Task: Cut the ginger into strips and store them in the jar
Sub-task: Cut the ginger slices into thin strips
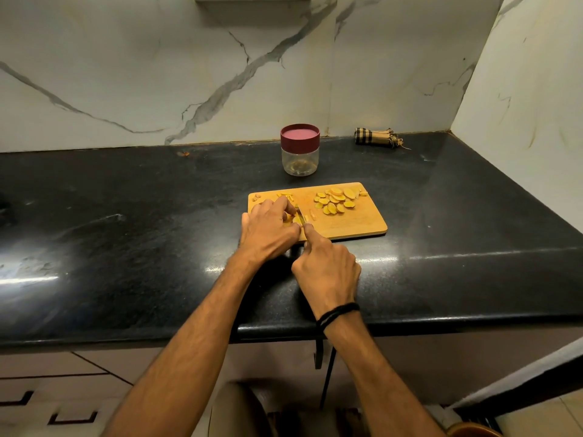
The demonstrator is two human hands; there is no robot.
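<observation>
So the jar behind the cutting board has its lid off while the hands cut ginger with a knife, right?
Not quite: the head view shows the jar with its dark red lid on, not off. The rest is right: it stands behind the cutting board, the left hand holds the ginger and the right hand cuts it with the knife.

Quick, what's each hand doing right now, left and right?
Left hand: curled over a ginger slice, holding it down on the cutting board.
Right hand: closed around the knife, blade at that slice.
</observation>
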